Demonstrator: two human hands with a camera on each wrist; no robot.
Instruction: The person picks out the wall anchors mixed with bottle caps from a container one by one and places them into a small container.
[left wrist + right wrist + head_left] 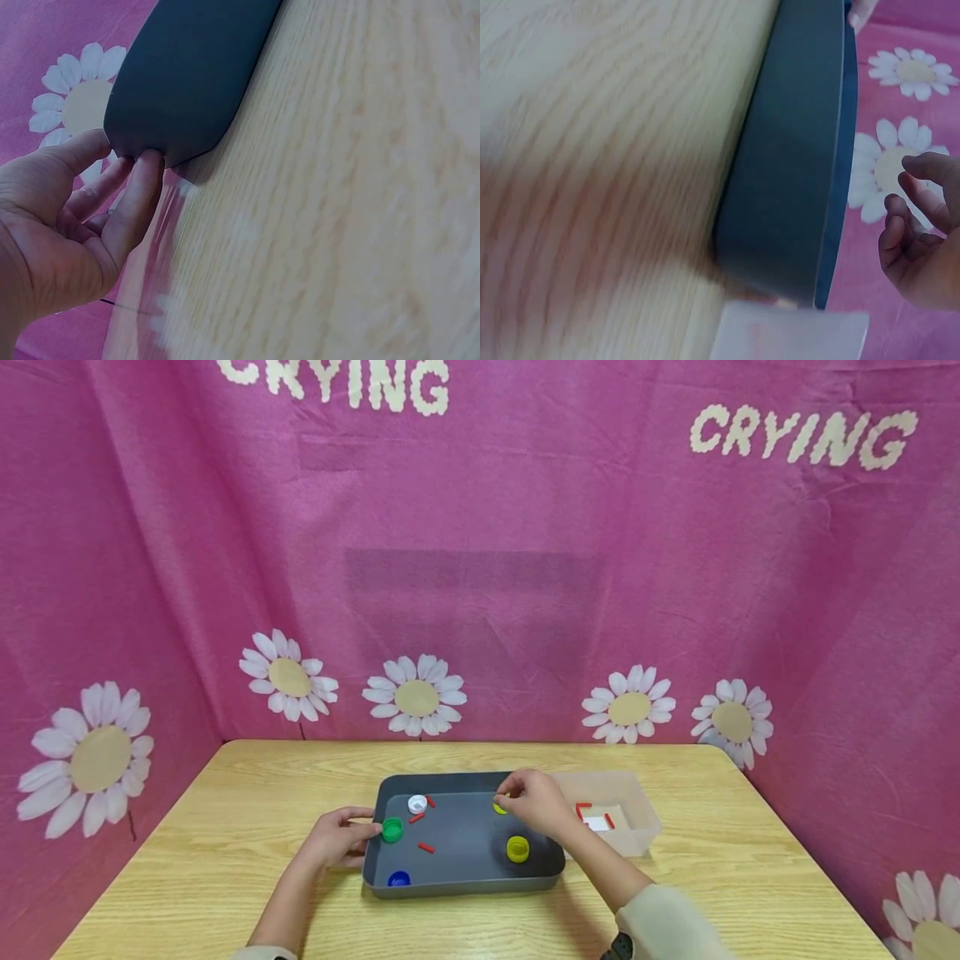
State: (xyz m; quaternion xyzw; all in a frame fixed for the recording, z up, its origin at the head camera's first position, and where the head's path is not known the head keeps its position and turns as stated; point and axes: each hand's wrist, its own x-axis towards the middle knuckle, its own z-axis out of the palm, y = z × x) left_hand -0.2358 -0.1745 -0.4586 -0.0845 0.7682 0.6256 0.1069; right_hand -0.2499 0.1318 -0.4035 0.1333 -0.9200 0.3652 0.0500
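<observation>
A dark grey tray (465,887) lies on the wooden table. My left hand (339,839) grips its left end, thumb by the rim and fingers (142,180) at the bottom edge. Over the tray's far right part hovers my right hand (536,802), thumb and forefinger tips close together above a partly hidden yellow cap (500,808). Nothing shows between those fingertips in the right wrist view. Another yellow cap (517,849) sits nearer. Toward the left are a white cap (417,804), a green cap (392,830), a blue cap (399,878) and several short red sticks (426,847).
Right against the tray stands a translucent box (637,839), holding several red sticks (609,821) and a white piece (597,823). Bare wooden tabletop (750,877) extends on both sides. A pink flowered cloth (480,610) hangs behind the table and along its sides.
</observation>
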